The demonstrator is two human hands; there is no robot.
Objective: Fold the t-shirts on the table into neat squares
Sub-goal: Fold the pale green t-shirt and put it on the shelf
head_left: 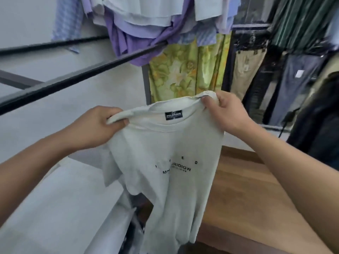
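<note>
A pale grey-white t-shirt (170, 154) with black lettering on the chest and a black neck label hangs in the air in front of me. My left hand (95, 125) grips the left side of its collar and shoulder. My right hand (227, 110) pinches the right side of the collar, a little higher. The shirt's body droops down over the left edge of the wooden table (244, 195); its hem reaches low in the view. A sleeve hangs loose below my left hand.
A black rail (77, 77) runs diagonally across the left. Purple and white garments (146, 26) hang above, a green floral cloth (189, 70) behind, and trousers (297, 85) on a rack at right. A pale surface (55, 198) lies at lower left.
</note>
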